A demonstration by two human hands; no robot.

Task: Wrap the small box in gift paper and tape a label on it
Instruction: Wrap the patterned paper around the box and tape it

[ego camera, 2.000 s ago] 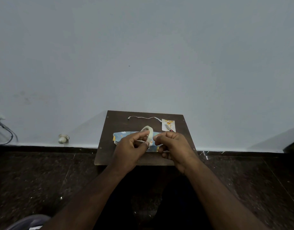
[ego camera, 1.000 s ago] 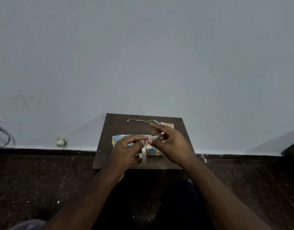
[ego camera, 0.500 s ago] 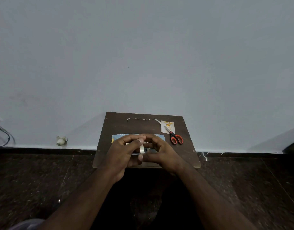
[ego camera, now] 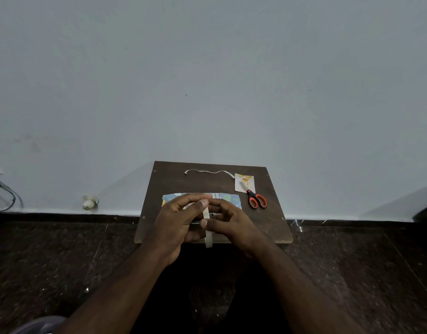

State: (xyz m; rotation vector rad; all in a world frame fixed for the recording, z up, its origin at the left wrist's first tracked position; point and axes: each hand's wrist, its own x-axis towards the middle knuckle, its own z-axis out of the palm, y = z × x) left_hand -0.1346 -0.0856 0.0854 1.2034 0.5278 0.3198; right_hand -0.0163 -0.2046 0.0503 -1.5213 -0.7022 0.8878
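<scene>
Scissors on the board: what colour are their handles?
Red-orange with black inner rims, on the scissors, head view.

I can read nothing here. The gift paper (ego camera: 223,198) carries a small block of print near its middle, and the label (ego camera: 245,181) has orange markings, but both are too small to make out.

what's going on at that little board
A person is working over a small wooden board on the floor. Both hands, left hand and right hand, pinch a strip of tape above the gift-wrapped box. Orange-handled scissors lie on a paper label at the far right, a thin white strip beside it.
</scene>
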